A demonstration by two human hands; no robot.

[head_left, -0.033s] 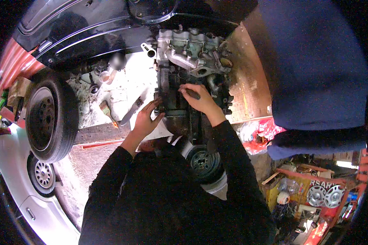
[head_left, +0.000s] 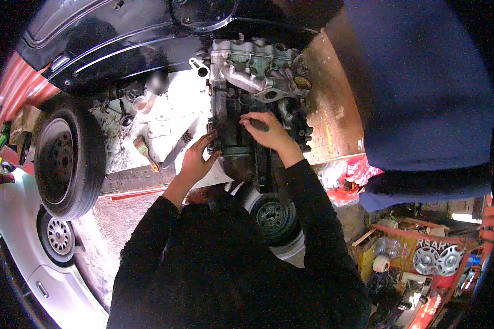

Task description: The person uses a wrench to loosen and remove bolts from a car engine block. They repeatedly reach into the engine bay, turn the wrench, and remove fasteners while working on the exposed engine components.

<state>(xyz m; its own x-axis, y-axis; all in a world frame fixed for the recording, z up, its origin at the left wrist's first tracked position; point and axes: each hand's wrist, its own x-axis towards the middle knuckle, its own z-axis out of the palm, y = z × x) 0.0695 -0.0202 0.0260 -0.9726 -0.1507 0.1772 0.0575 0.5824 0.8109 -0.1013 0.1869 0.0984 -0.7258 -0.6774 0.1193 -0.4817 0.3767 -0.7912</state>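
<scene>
An engine point(head_left: 258, 60) with a silver top and manifold over a dark block sits in front of me. My right hand point(head_left: 268, 131) has its fingers closed round a small dark tool point(head_left: 259, 125), its pinched fingertips at the block's front face. My left hand point(head_left: 197, 159) rests against the block's left edge, fingers extended and somewhat apart. Just left of it, a paintbrush point(head_left: 142, 151) and a grey flat-bladed item point(head_left: 174, 153) lie on a white sheet.
A loose wheel point(head_left: 68, 162) stands at the left, beside a silver car point(head_left: 27, 252). A dark car panel point(head_left: 121, 38) spans the back. A person in blue point(head_left: 422, 104) is close on the right. Cluttered shelves point(head_left: 400, 274) with silver wheel covers point(head_left: 436, 257) are at lower right.
</scene>
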